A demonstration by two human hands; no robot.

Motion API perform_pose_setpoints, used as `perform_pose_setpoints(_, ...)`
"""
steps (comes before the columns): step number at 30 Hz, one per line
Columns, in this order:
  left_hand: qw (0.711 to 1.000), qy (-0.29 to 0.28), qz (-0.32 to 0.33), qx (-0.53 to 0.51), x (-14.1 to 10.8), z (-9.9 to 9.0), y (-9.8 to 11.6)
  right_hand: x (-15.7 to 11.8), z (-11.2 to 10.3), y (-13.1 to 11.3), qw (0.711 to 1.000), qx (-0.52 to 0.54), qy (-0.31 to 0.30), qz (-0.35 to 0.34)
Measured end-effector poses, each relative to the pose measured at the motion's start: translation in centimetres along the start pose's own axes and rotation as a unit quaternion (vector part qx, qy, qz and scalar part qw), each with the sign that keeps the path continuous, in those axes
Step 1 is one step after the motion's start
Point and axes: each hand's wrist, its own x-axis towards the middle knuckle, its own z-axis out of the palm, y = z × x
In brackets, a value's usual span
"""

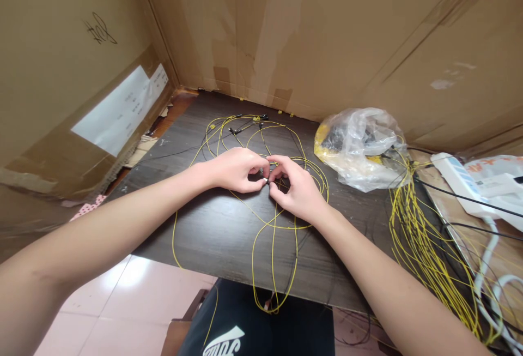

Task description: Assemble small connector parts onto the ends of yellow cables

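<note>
Your left hand (237, 169) and right hand (297, 188), thumbs and fingers closed, pinch a tiny connector (265, 180) between them; yellow cable loops (326, 182) spread around them on the table (212, 236), a plastic bag (362, 151) sits toward two o'clock and a cable bundle (420, 252) at four

Count on inspection: one left hand (237, 172) and one right hand (297, 188); one small white piece (265, 180) between them; one counter (208, 236); one group of looped yellow cables (326, 181), separate lengths not countable; one bundle of yellow strands (412, 230), too tangled to number; one clear plastic bag (363, 151); two cardboard panels (286, 34); two white paper labels (114, 110); one handwritten mark (100, 30).
</note>
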Motion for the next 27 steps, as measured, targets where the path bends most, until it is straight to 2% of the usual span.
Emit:
perform_pose_setpoints(21,1.000,-0.016,-0.019,-0.020,-0.01,-0.31,0.06,-0.07,0.00,0.18,1.000,0.021,0.010,-0.009)
perform_pose_setpoints(27,0.999,-0.021,-0.027,-0.027,0.00,-0.49,0.00,-0.10,-0.06,0.01,0.999,-0.003,0.039,-0.017)
